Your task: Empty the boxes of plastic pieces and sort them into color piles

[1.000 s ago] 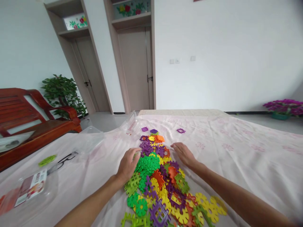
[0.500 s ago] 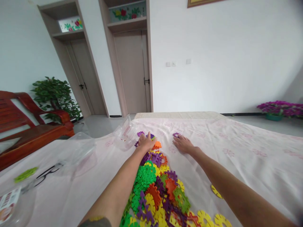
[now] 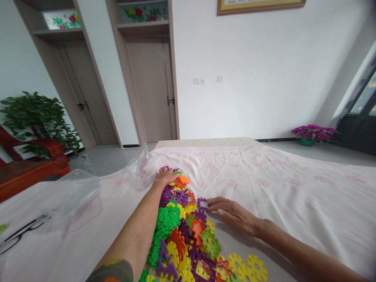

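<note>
My left hand reaches to the far end of a long heap of plastic interlocking pieces, its fingers spread over purple ones there. My right hand lies low over the cloth, fingers stretched out. Its fingertips touch a purple square interlocking piece at the heap's right edge. Between my arms are green disc pieces, an orange square piece, an olive-green square piece and yellow notched discs. What lies beneath my left palm is hidden.
A patterned pale pink cloth covers the table. Left of the heap stand an open clear plastic box and a larger clear container. Black-framed glasses lie at far left. Beyond are a wooden chair and potted flowers.
My right hand has come nearer, bringing the purple square piece from the far cloth to the heap's right edge. My left hand stays at the far end. The view has turned right.
</note>
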Available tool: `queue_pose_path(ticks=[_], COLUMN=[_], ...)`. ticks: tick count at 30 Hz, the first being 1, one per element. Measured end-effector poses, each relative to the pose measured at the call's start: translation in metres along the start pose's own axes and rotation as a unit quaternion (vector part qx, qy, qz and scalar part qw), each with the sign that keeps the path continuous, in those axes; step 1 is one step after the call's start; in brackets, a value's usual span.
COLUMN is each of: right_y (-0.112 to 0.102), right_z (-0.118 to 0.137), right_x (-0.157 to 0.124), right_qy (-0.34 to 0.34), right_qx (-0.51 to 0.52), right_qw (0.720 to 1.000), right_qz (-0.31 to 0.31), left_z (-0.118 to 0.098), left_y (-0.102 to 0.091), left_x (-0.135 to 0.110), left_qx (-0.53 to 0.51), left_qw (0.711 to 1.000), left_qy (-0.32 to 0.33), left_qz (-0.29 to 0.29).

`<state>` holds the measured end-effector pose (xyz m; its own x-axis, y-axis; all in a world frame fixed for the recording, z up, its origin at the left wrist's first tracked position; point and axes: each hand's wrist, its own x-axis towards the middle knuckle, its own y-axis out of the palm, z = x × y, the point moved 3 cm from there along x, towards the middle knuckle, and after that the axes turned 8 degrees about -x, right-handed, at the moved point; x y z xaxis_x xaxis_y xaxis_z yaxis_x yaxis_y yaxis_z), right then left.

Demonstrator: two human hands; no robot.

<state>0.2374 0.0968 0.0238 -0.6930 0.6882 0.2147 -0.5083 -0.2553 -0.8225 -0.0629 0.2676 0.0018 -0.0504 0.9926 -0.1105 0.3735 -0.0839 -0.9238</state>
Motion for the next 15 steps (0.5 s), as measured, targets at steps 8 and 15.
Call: queue_pose_path(ticks=[8, 15], right_y=[0.019, 0.069], right_z=[-0.027, 0.036], right_x=[-0.082, -0.045], right_qy=[0.186, 0.16], right_qx=[-0.222, -0.186], right_qw=[0.954, 0.967], right_qz=[-0.08, -0.069], left_z=[-0.014, 0.003], left_y=[-0.005, -0.025], left_x=[-0.066, -0.123], left_qx=[0.002, -0.036], left_qw=[0.986, 0.956], left_qy=[0.149, 0.254], left_qz=[0.072, 0.144])
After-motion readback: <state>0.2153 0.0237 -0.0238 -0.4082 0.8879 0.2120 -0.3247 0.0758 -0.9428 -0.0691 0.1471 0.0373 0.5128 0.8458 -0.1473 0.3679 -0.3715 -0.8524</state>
